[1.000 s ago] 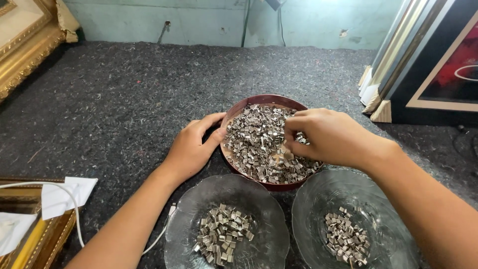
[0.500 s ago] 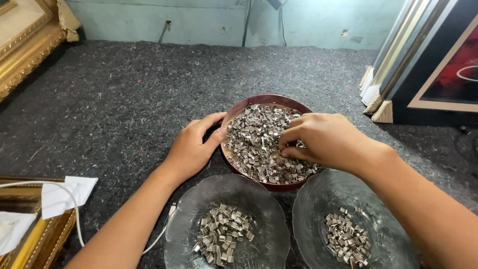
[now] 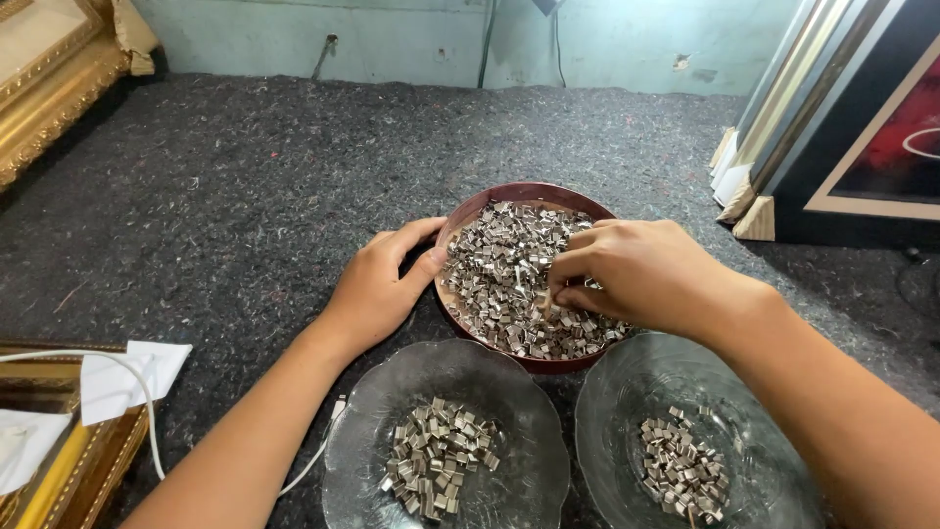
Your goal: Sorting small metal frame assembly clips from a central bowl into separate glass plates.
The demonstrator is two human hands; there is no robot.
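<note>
A dark red bowl (image 3: 509,193) heaped with small silver metal clips (image 3: 499,274) sits on the grey felt. My left hand (image 3: 382,284) rests against the bowl's left rim, fingers curled along it. My right hand (image 3: 636,274) lies over the heap on the right side, fingertips bent down into the clips and pinching among them. Nearer to me stand two clear glass dishes: the left glass dish (image 3: 372,451) holds a small pile of clips (image 3: 436,465), and the right glass dish (image 3: 607,402) holds a smaller pile (image 3: 681,470).
Grey felt (image 3: 245,196) covers the work surface. A gilt picture frame (image 3: 59,88) lies at the far left, another gold frame (image 3: 78,470) with white paper and a white cable at the near left. Stacked framed pictures (image 3: 842,127) lean at the right.
My right hand has shifted slightly left and lower into the clips in the red bowl. The left hand stays on the rim.
</note>
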